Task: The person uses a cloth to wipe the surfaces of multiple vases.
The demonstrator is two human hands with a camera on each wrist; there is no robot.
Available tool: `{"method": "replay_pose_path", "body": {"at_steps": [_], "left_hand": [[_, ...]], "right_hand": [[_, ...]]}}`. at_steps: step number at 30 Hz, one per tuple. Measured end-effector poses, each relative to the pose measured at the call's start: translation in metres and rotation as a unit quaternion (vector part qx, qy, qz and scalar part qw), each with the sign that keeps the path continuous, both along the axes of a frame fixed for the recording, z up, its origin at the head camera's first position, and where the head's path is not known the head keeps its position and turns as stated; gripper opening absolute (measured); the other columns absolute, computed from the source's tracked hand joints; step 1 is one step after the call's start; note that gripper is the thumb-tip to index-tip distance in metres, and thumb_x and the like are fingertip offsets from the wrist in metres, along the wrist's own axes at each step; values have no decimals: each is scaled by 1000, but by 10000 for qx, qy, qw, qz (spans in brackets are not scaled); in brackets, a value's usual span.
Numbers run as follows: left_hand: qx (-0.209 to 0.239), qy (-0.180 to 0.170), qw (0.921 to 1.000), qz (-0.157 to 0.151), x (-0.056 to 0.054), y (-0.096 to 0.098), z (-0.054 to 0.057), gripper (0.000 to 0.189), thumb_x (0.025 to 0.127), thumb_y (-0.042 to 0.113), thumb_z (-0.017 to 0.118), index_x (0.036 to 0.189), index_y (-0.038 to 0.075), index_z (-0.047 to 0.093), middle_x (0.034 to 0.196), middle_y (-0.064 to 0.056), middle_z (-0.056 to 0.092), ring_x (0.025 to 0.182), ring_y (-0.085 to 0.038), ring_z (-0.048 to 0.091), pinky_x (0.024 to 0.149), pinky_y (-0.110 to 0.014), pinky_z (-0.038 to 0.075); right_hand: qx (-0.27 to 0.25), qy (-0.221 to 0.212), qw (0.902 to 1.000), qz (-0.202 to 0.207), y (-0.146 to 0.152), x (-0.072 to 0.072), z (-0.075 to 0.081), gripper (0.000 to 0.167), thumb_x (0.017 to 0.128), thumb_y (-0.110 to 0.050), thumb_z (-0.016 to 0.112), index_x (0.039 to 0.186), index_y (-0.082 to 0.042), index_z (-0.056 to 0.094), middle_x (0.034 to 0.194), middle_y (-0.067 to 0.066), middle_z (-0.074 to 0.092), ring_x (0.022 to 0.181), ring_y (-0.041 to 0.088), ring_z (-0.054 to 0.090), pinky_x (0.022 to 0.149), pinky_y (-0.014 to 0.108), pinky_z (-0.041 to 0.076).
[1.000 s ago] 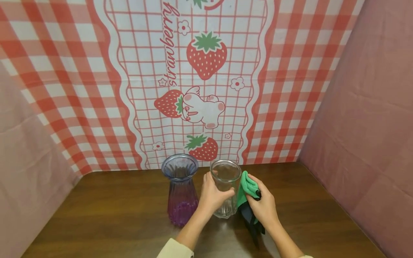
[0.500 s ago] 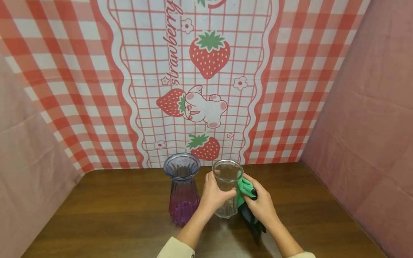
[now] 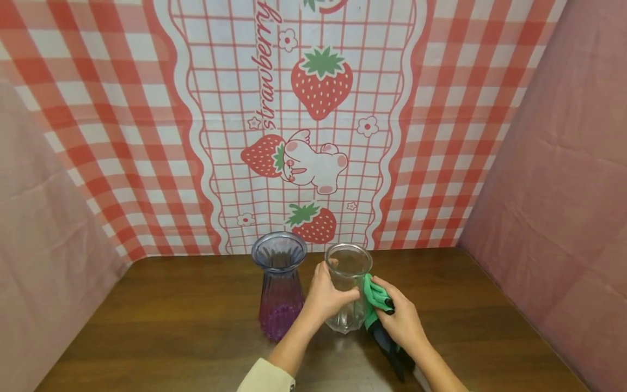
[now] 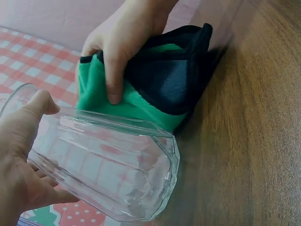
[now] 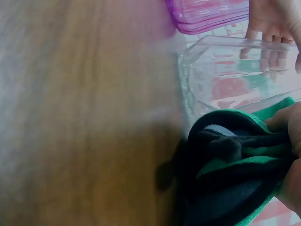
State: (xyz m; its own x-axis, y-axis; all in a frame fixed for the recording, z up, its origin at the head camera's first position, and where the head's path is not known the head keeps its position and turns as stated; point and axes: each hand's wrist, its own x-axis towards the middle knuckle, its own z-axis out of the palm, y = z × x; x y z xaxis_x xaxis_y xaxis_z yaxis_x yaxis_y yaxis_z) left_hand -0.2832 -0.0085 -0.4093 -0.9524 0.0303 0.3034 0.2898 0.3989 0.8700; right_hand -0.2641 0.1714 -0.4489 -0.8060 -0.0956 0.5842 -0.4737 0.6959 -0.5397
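Observation:
A clear glass vase (image 3: 349, 305) with a thick round rim and ribbed sides stands upright on the table. My left hand (image 3: 327, 294) grips it from the left, fingers behind the glass and thumb across the front. In my right hand (image 3: 404, 316) is a bunched green cloth (image 3: 374, 294) with dark patches and black trim, its black end hanging toward the table. The cloth lies against the vase's right side, as the left wrist view also shows. Seen from the right wrist, folds of the cloth (image 4: 141, 103) cover part of the glass.
A second vase (image 3: 281, 294), blue-tinted above and purple below, stands just left of my left forearm. The brown wooden table (image 3: 171, 321) ends at a red-and-white checked strawberry backdrop (image 3: 313, 163). Pink cloth (image 3: 548, 207) hangs at both sides.
My right hand has moved the cloth a little down along the vase's right side. The left hand keeps its hold, and the head view has shifted slightly.

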Motion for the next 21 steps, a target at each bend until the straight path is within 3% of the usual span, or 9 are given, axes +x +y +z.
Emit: {"method": "replay_pose_path", "body": {"at_steps": [1, 4, 7, 9, 13, 16, 19, 21], "left_hand": [[-4, -18, 10000, -43, 0, 0, 0, 71, 61, 24, 79, 122, 3, 48, 119, -15, 52, 108, -27, 54, 94, -42, 46], [34, -86, 9998, -203, -1, -1, 0, 71, 62, 23, 79, 123, 3, 47, 121, -17, 51, 110, -28, 52, 95, -42, 45], [127, -97, 9992, -368, -1, -2, 1, 71, 63, 21, 78, 123, 1, 47, 122, -18, 50, 113, -30, 50, 97, -44, 44], [185, -92, 9987, -465, -1, -3, 2, 71, 63, 19, 78, 124, 1, 47, 123, -19, 50, 114, -30, 49, 98, -45, 43], [216, -18, 9979, -608, -1, -4, 4, 69, 64, 17, 78, 123, 1, 47, 122, -19, 50, 115, -31, 49, 99, -46, 42], [189, 39, 9976, -670, -1, -4, 4, 68, 64, 18, 78, 122, 1, 47, 121, -19, 51, 115, -30, 49, 99, -46, 42], [173, 57, 9975, -689, -2, -4, 3, 68, 65, 20, 78, 122, 0, 47, 121, -20, 50, 115, -31, 49, 98, -47, 42], [169, -75, 9976, -665, -2, -4, 3, 71, 67, 24, 79, 124, 0, 45, 123, -20, 49, 117, -33, 48, 99, -48, 41]], "right_hand": [[-8, 137, 9999, -30, 0, 0, 1, 62, 71, 7, 74, 127, -12, 57, 126, 12, 61, 111, 31, 59, 85, 46, 51], [-166, 480, 9987, -83, -1, 0, 8, 63, 70, 8, 74, 127, -12, 58, 125, 11, 61, 111, 26, 58, 90, 23, 49], [-382, 721, 9966, -63, -5, -1, 15, 64, 70, 9, 74, 127, -13, 58, 126, 10, 61, 112, 18, 56, 92, 2, 35], [-498, 798, 9956, -42, -7, 0, 19, 65, 69, 9, 73, 128, -14, 58, 127, 9, 61, 112, 15, 55, 91, -2, 29], [-508, 668, 9964, -77, -10, 1, 23, 63, 71, 7, 73, 128, -16, 57, 126, 9, 61, 110, 16, 57, 89, 2, 35], [-436, 458, 9980, -47, -11, 1, 21, 62, 71, 8, 73, 127, -14, 58, 124, 11, 62, 107, 24, 60, 87, 23, 49], [-332, 320, 9989, 4, -10, 1, 16, 61, 71, 10, 73, 126, -12, 58, 122, 13, 62, 106, 29, 61, 82, 46, 52], [-272, 286, 9992, 28, -9, 1, 12, 62, 70, 10, 73, 126, -11, 58, 122, 13, 62, 104, 30, 62, 80, 48, 52]]}}
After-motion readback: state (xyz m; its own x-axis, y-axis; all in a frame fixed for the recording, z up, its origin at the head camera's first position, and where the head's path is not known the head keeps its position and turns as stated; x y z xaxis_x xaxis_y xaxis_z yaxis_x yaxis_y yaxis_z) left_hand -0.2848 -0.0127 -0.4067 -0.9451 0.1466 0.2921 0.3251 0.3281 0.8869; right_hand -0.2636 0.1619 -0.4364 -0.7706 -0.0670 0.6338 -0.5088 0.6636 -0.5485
